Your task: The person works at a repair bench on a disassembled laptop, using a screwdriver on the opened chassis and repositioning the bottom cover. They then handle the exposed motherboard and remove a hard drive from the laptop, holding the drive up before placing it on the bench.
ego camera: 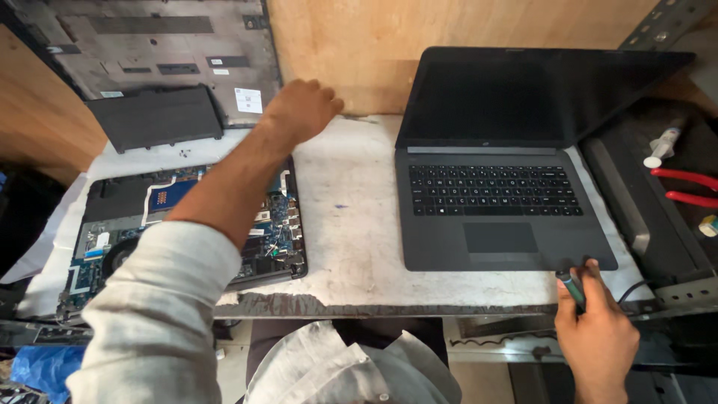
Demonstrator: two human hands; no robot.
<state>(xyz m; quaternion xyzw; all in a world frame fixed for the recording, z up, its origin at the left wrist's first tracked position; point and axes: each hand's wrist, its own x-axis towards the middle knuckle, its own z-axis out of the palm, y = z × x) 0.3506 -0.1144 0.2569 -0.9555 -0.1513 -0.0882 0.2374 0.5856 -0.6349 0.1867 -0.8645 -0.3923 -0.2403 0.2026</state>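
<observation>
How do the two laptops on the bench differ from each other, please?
The left laptop lies opened up with its circuit board and fan exposed; the right laptop is whole, showing keyboard and touchpad. The left laptop shows no screen, while the right laptop's dark screen stands raised. The left hand reaches over the left laptop; the right hand, gripping a screwdriver, sits by the right laptop's front corner. Both rest on the same worn bench.

The table (351, 224) under my hands was worn, rough and stained white, its front edge chipped, with bare matt wood board (344, 45) behind it. The laptop (486, 202) was matt dark grey plastic with a faintly glossy screen, and the pliers (684, 187) had shiny red plastic grips. My sleeve (161, 307) was soft pale cloth.
</observation>
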